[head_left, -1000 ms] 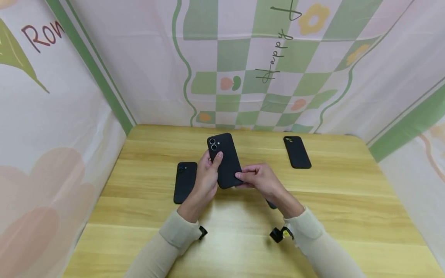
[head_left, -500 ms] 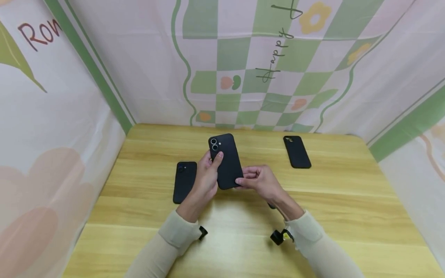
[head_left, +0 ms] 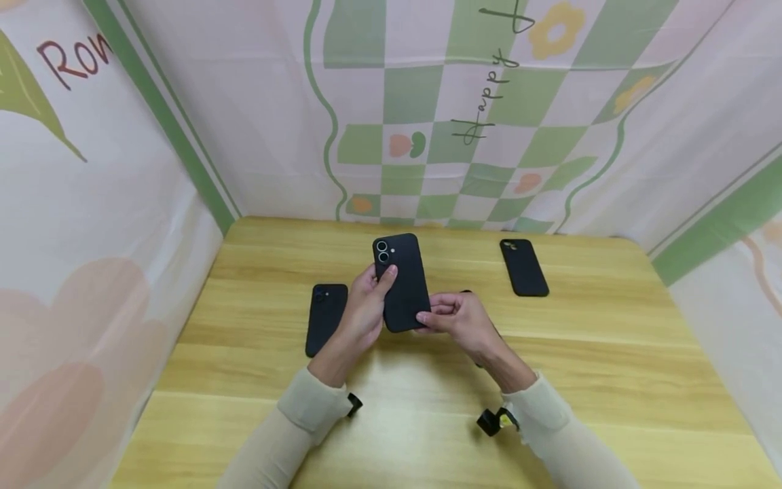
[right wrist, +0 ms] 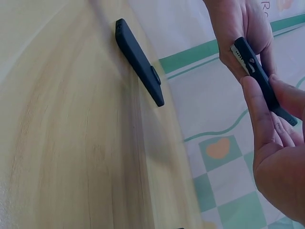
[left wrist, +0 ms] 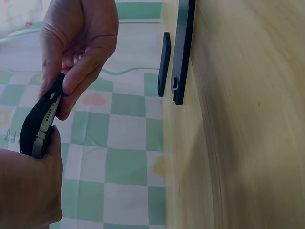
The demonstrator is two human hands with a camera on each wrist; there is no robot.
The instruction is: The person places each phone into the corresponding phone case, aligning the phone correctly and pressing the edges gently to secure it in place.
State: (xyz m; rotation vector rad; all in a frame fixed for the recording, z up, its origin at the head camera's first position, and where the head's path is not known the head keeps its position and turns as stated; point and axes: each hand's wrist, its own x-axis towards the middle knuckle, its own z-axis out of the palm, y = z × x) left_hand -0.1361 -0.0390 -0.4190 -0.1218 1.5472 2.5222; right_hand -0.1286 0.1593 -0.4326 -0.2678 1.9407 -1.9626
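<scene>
In the head view a phone in a black case [head_left: 406,288], two ringed lenses at its top left, is held up over the table, back toward me. My left hand [head_left: 364,309] grips its left side, thumb across the back. At the lower right corner my right hand [head_left: 464,324] pinches it between thumb and fingers. In the left wrist view the end of the phone [left wrist: 44,117] shows a silver edge with small holes beside the black case; the right wrist view shows a like pale strip.
A black phone-shaped piece [head_left: 325,319] lies left of my left hand, partly behind the forearm. Another black case [head_left: 524,267] lies at the back right. A further dark piece [head_left: 479,365] is mostly hidden under my right hand. Patterned cloth [head_left: 415,88] hangs behind the wooden table [head_left: 599,380].
The held phone has shifted slightly right and stands a little more upright. My right thumb has slid down to the lower corner.
</scene>
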